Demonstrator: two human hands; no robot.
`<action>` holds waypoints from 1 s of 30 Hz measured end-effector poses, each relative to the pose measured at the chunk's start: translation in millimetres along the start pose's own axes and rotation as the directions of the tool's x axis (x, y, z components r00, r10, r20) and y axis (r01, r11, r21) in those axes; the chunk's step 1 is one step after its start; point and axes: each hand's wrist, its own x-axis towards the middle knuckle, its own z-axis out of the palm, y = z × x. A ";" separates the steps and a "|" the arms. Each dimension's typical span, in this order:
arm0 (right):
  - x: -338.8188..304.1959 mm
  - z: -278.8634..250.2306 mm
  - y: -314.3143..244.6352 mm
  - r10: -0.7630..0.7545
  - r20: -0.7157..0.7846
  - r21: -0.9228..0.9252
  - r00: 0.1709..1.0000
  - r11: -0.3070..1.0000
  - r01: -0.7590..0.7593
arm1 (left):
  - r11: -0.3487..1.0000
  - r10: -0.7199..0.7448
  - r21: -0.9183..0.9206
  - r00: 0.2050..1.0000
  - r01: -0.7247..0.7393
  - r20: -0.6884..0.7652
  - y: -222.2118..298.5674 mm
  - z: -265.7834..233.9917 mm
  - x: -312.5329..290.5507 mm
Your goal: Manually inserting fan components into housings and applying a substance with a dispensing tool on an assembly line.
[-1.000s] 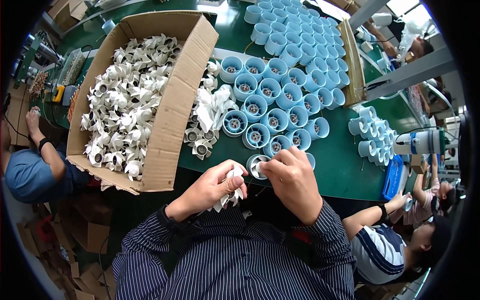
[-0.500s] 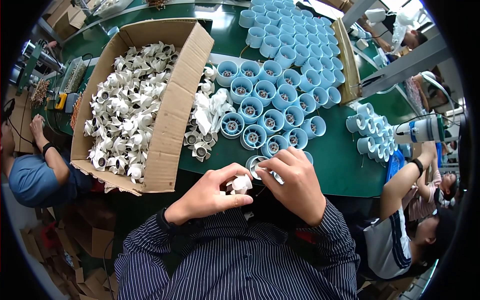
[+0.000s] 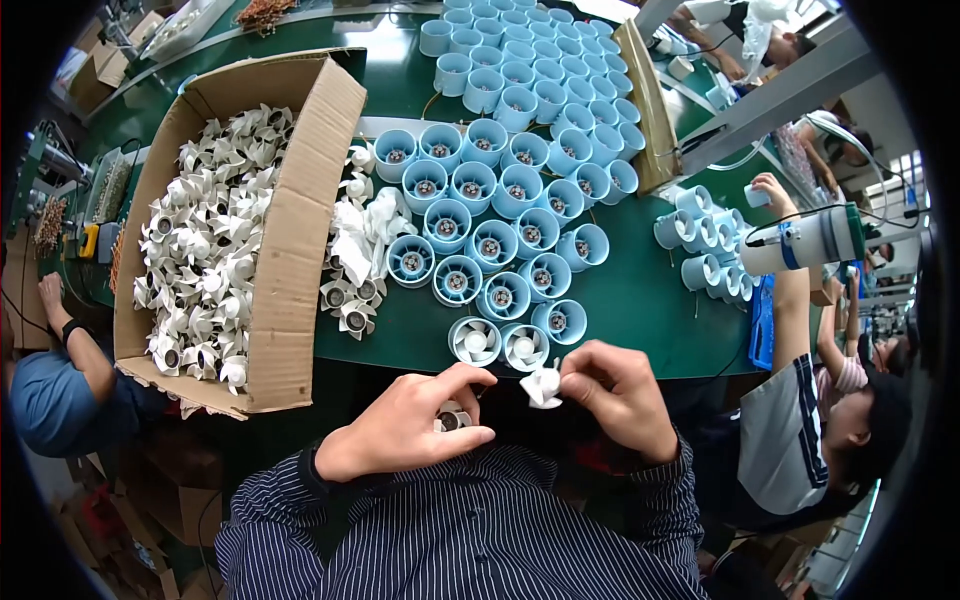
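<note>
In the curled fingers of my left hand [image 3: 405, 428] sits a white fan impeller [image 3: 453, 417], partly covered by the fingers. My right hand [image 3: 627, 398] is closed in a pinch on a second white impeller [image 3: 543, 388], just in front of the nearest blue cups. Two of these round blue housings, the left one [image 3: 474, 342] and the right one [image 3: 524, 347], have white impellers inside. Behind them stand several blue housings [image 3: 490, 244] with open tops and small metal motor parts showing inside.
A cardboard box [image 3: 300, 235] heaped with white impellers [image 3: 215, 235] stands at the left. Loose impellers [image 3: 355, 318] and a crumpled white plastic bag [image 3: 350, 250] lie beside it. Another person's arm [image 3: 790, 310] reaches toward blue housings [image 3: 700, 232] at the right.
My right hand has drawn back from the near housing and now pinches a white impeller. The left hand still holds one. The whole view has shifted, so the box and housings appear further left.
</note>
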 end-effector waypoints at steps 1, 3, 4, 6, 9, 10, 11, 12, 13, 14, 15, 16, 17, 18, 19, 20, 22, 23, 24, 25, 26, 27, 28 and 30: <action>-0.3 -3.6 10.1 -0.004 -0.132 -0.008 0.991 1.000 0.003 | 1.000 0.001 0.001 1.000 -0.001 0.000 -0.1 -2.7 -0.8; 4.2 -10.9 15.1 -0.001 -0.213 -0.093 0.977 0.995 -0.019 | 0.978 -0.147 -0.140 0.987 0.155 0.067 5.5 -11.1 2.4; 11.7 -14.4 18.2 -0.016 -0.273 -0.168 0.962 0.985 -0.031 | 0.950 -0.223 -0.200 0.970 0.239 0.101 6.3 -14.7 3.3; 19.3 -16.5 23.3 -0.034 -0.336 -0.240 0.941 0.970 -0.050 | 0.928 -0.274 -0.233 0.957 0.290 0.096 4.6 -19.0 5.2; 28.7 -10.5 27.4 -0.129 -0.274 -0.380 0.953 0.925 0.016 | 0.871 -0.381 -0.305 0.921 0.385 0.075 1.8 -21.8 8.5; 28.2 -11.0 27.9 -0.129 -0.275 -0.379 0.953 0.925 0.016 | 0.865 -0.361 -0.349 0.930 0.361 0.067 1.2 -21.7 10.2; 27.0 -12.0 28.2 -0.128 -0.270 -0.391 0.954 0.920 0.013 | 0.856 -0.342 -0.392 0.938 0.336 0.059 0.7 -21.6 12.0; 26.6 -12.3 27.8 -0.128 -0.260 -0.401 0.957 0.916 0.014 | 0.845 -0.325 -0.435 0.945 0.311 0.045 1.3 -22.1 12.4; 26.6 -12.2 27.1 -0.128 -0.251 -0.411 0.959 0.911 0.014 | 0.845 -0.327 -0.434 0.944 0.312 0.042 2.0 -23.2 13.4; 26.9 -11.8 25.6 -0.129 -0.249 -0.409 0.960 0.912 0.016 | 0.850 -0.325 -0.424 0.945 0.311 0.043 2.8 -24.6 15.0; 27.4 -11.5 23.5 -0.133 -0.245 -0.429 0.960 0.903 0.016 | 0.856 -0.322 -0.414 0.946 0.311 0.044 3.6 -25.7 16.3; 27.6 -11.0 21.5 -0.137 -0.240 -0.449 0.961 0.894 0.015 | 0.861 -0.319 -0.404 0.947 0.310 0.046 4.3 -25.8 16.4; 27.9 -11.0 20.4 -0.141 -0.240 -0.469 0.960 0.883 0.013 | 0.862 -0.318 -0.402 0.947 0.309 0.047 5.3 -26.3 17.1; 27.9 -10.7 20.6 -0.142 -0.242 -0.469 0.960 0.883 0.012 | 0.865 -0.310 -0.401 0.950 0.302 0.048 6.4 -26.6 17.4; 27.7 -10.0 21.5 -0.138 -0.251 -0.463 0.958 0.887 0.007 | 0.867 -0.301 -0.401 0.952 0.295 0.050 7.5 -26.7 17.4; 27.3 -9.3 22.5 -0.134 -0.259 -0.456 0.957 0.890 0.001 | 0.870 -0.293 -0.400 0.955 0.289 0.051 8.7 -26.6 17.4; 27.5 -7.2 21.3 -0.132 -0.264 -0.447 0.956 0.894 0.000 | 0.874 -0.289 -0.395 0.956 0.284 0.048 11.7 -27.1 17.2; 28.1 -5.6 17.9 -0.160 -0.279 -0.460 0.947 0.888 0.014 | 0.877 -0.285 -0.391 0.958 0.279 0.045 13.1 -27.4 17.1; 28.4 -3.8 14.9 -0.186 -0.293 -0.472 0.938 0.881 0.028 | 0.880 -0.281 -0.386 0.959 0.275 0.042 13.8 -27.3 17.2; 28.5 -2.0 14.3 -0.212 -0.307 -0.484 0.928 0.874 0.040 | 0.880 -0.286 -0.385 0.957 0.279 0.039 13.6 -26.7 17.6; 29.3 -1.4 16.9 -0.211 -0.303 -0.479 0.929 0.877 0.043 | 0.883 -0.274 -0.388 0.961 0.264 0.029 12.7 -25.8 18.3; 31.7 -1.9 18.4 -0.237 -0.268 -0.565 0.934 0.824 0.047 | 0.888 -0.261 -0.387 0.965 0.248 0.020 13.4 -27.3 18.9; 34.2 -2.4 20.0 -0.258 -0.230 -0.646 0.938 0.762 0.051 | 0.892 -0.248 -0.386 0.969 0.233 0.011 13.8 -28.4 19.6; 35.9 0.8 19.7 -0.273 -0.189 -0.713 0.943 0.698 0.059 | 0.885 -0.248 -0.403 0.969 0.233 0.015 13.9 -27.4 24.2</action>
